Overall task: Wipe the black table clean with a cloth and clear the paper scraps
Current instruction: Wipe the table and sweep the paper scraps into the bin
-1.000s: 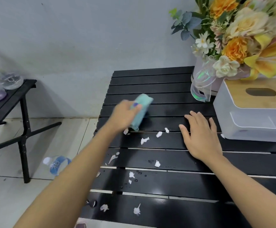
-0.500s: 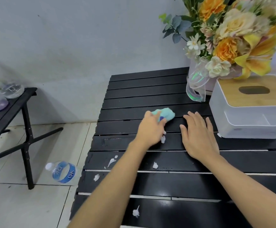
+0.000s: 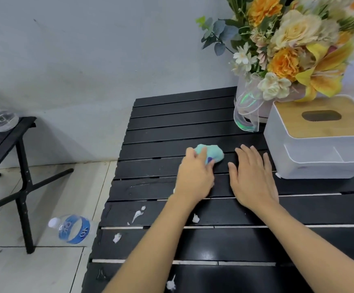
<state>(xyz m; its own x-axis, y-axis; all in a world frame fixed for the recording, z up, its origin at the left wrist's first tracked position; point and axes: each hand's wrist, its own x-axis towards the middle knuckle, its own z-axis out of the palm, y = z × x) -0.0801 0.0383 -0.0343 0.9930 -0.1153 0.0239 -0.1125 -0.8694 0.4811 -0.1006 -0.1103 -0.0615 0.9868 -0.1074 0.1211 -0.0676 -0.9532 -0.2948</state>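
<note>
My left hand [image 3: 195, 176] grips a bunched teal cloth [image 3: 212, 152] and presses it onto the black slatted table [image 3: 171, 123] near its middle. Just right of it, my right hand [image 3: 253, 178] lies flat on the slats with fingers spread, holding nothing. Several white paper scraps lie on the nearer slats: a smeared one [image 3: 138, 213], one beside my left forearm [image 3: 195, 218], one near the left edge [image 3: 117, 237] and one at the front [image 3: 170, 285]. A wet streak shows on the slat left of my left wrist.
A white tissue box with a wooden lid [image 3: 319, 140] stands at the table's right, a flower bouquet [image 3: 283, 51] behind it. On the tiled floor to the left lies a plastic water bottle [image 3: 72, 229]. A black bench [image 3: 13, 153] with clear jars stands further left.
My left hand has carried the cloth from the table's left side rightward and set it down next to my right hand. Some scraps near the middle are now out of sight. My right hand stayed put.
</note>
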